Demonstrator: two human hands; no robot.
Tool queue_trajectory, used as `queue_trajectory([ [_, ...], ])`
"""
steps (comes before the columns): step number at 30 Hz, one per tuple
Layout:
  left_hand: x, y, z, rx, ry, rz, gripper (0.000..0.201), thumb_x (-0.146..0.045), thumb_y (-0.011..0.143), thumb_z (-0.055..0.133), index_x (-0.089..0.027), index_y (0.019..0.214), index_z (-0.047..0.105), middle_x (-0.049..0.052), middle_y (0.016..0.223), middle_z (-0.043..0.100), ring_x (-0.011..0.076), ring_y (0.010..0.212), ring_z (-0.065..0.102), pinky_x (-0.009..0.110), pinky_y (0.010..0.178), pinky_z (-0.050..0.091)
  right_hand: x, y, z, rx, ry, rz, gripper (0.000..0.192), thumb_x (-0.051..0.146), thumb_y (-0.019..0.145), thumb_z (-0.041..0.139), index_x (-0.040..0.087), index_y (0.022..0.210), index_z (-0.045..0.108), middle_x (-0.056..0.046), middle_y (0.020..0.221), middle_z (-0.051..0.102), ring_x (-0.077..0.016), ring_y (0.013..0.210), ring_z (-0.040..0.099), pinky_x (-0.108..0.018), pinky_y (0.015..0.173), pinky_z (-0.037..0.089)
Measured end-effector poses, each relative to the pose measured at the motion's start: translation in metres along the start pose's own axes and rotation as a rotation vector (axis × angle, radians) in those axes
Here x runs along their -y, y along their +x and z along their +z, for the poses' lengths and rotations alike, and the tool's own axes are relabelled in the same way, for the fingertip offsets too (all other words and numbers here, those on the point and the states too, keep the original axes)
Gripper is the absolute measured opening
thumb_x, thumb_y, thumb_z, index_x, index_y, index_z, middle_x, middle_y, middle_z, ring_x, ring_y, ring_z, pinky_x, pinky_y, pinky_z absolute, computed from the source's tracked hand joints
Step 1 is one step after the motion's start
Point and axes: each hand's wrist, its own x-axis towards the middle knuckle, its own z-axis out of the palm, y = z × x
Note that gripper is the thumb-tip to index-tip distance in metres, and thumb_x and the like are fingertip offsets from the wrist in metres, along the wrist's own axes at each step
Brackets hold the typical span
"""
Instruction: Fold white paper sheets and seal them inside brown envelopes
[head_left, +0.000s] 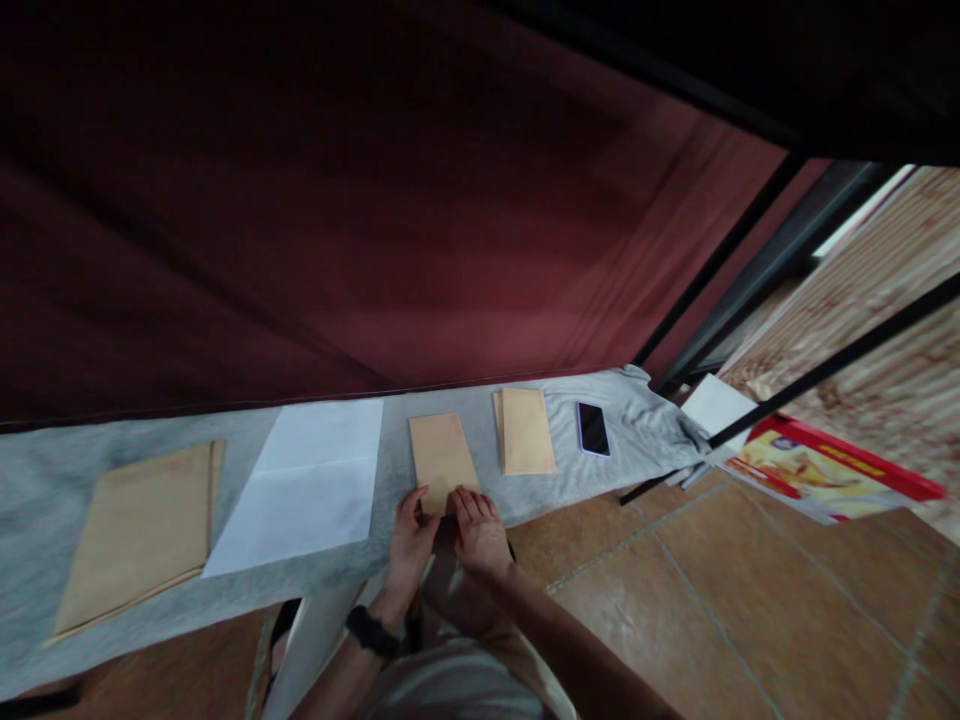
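Curtain fabric (360, 220), dark red, fills the upper half of the view, hanging behind a long surface covered in grey cloth (45, 480). At nine o'clock on that cloth lies the largest item, a stack of big brown envelopes (139, 530), and just beside it, toward the centre, a white sheet of paper (307, 485) with a crease across its middle. Tiled floor (720, 600) spreads at four o'clock, where a red and yellow printed sheet (825, 470) lies next to a white paper (716, 405).

Near the centre sits a small brown envelope (442, 455), lying flat, its near edge at the border of the cloth. At two o'clock from it rests a second small stack of envelopes (526, 430), and beyond that a dark phone (593, 428) — face up, apart from the stack.

The left hand (412, 535), a dark band on its wrist, has fingers curled loosely, tips touching the near left corner of the small brown envelope. The right hand (480, 530) lies palm down with fingers flat and together, pressing on the near right edge — neither hand closes around it.
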Motion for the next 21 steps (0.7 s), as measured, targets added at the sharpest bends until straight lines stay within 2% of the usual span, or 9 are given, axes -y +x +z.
queue_trajectory([
  [3, -0.005, 0.002, 0.001, -0.002, -0.119, -0.092, 0.036, -0.022, 0.080, 0.058, -0.020, 0.115, 0.066, 0.011, 0.117, 0.072, 0.0246, 0.105, 0.069, 0.045, 0.095, 0.056, 0.004, 0.007, -0.006, -0.003, -0.007, 0.029, 0.061, 0.025, 0.092, 0.052, 0.015, 0.152, 0.044, -0.013, 0.152, 0.052, -0.0299, 0.132, 0.052, -0.043, 0.112, 0.039],
  [8, -0.027, 0.000, 0.004, 0.047, -0.132, -0.062, 0.034, -0.031, 0.084, 0.059, -0.021, 0.116, 0.068, 0.008, 0.114, 0.073, 0.0245, 0.107, 0.069, 0.043, 0.096, 0.055, 0.004, 0.020, -0.019, -0.006, -0.047, 0.092, 0.060, 0.013, 0.091, 0.047, 0.019, 0.151, 0.046, -0.012, 0.148, 0.057, -0.0265, 0.122, 0.061, -0.038, 0.101, 0.048],
  [10, -0.035, -0.002, 0.006, 0.048, -0.171, -0.056, 0.044, -0.036, 0.087, 0.060, -0.021, 0.129, 0.061, 0.010, 0.126, 0.068, 0.0242, 0.113, 0.067, 0.041, 0.096, 0.056, 0.001, 0.024, -0.026, -0.019, -0.015, 0.102, 0.056, 0.012, 0.092, 0.046, 0.021, 0.147, 0.051, -0.011, 0.141, 0.062, -0.0253, 0.115, 0.066, -0.036, 0.096, 0.052],
  [12, -0.040, -0.005, 0.007, 0.025, -0.235, -0.086, 0.062, -0.040, 0.088, 0.062, -0.022, 0.144, 0.045, 0.014, 0.140, 0.060, 0.0245, 0.118, 0.065, 0.041, 0.096, 0.056, -0.004, 0.026, -0.033, -0.048, 0.065, 0.125, 0.050, 0.013, 0.095, 0.043, 0.022, 0.143, 0.055, -0.011, 0.136, 0.066, -0.0243, 0.111, 0.068, -0.035, 0.092, 0.054],
  [14, -0.043, -0.009, 0.006, 0.004, -0.278, -0.158, 0.073, -0.043, 0.087, 0.065, -0.022, 0.150, 0.035, 0.017, 0.144, 0.056, 0.0253, 0.120, 0.065, 0.042, 0.097, 0.056, -0.008, 0.026, -0.038, -0.100, 0.212, 0.169, 0.044, 0.017, 0.098, 0.040, 0.022, 0.137, 0.059, -0.010, 0.132, 0.069, -0.0234, 0.109, 0.069, -0.035, 0.092, 0.055],
  [16, -0.046, -0.013, 0.005, 0.023, -0.307, -0.233, 0.071, -0.043, 0.086, 0.066, -0.020, 0.147, 0.039, 0.017, 0.138, 0.061, 0.0262, 0.119, 0.066, 0.044, 0.099, 0.055, -0.009, 0.027, -0.041, -0.176, 0.448, 0.248, 0.038, 0.025, 0.100, 0.039, 0.022, 0.126, 0.066, -0.009, 0.122, 0.073, -0.0234, 0.104, 0.070, -0.036, 0.092, 0.055],
  [18, -0.051, -0.017, 0.004, 0.080, -0.375, -0.288, 0.067, -0.044, 0.085, 0.067, -0.019, 0.143, 0.044, 0.015, 0.127, 0.069, 0.0267, 0.115, 0.068, 0.044, 0.098, 0.056, -0.005, 0.028, -0.040, -0.250, 0.765, 0.382, 0.034, 0.038, 0.100, 0.043, 0.020, 0.108, 0.071, -0.009, 0.103, 0.077, -0.0239, 0.095, 0.071, -0.037, 0.088, 0.057],
  [21, -0.060, -0.019, 0.008, 0.174, -0.539, -0.314, 0.068, -0.046, 0.081, 0.070, -0.018, 0.139, 0.048, 0.013, 0.118, 0.074, 0.0269, 0.108, 0.071, 0.043, 0.094, 0.057, 0.008, 0.029, -0.032, -0.285, 1.288, 0.586, 0.034, 0.051, 0.092, 0.057, 0.020, 0.088, 0.067, -0.006, 0.082, 0.074, -0.0225, 0.082, 0.070, -0.035, 0.077, 0.058],
])
